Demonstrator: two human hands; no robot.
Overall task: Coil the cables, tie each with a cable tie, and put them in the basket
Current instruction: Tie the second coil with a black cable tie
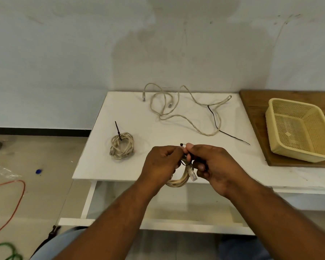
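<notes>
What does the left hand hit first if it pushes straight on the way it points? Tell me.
The left hand points right, toward the right hand, which it meets almost at once. Both hold the coiled cable and its black cable tie between them.

— What lies on the white worktop?
— A tied coil near its left edge, a loose cable and black tie toward the back, a wooden board with a basket right.
</notes>
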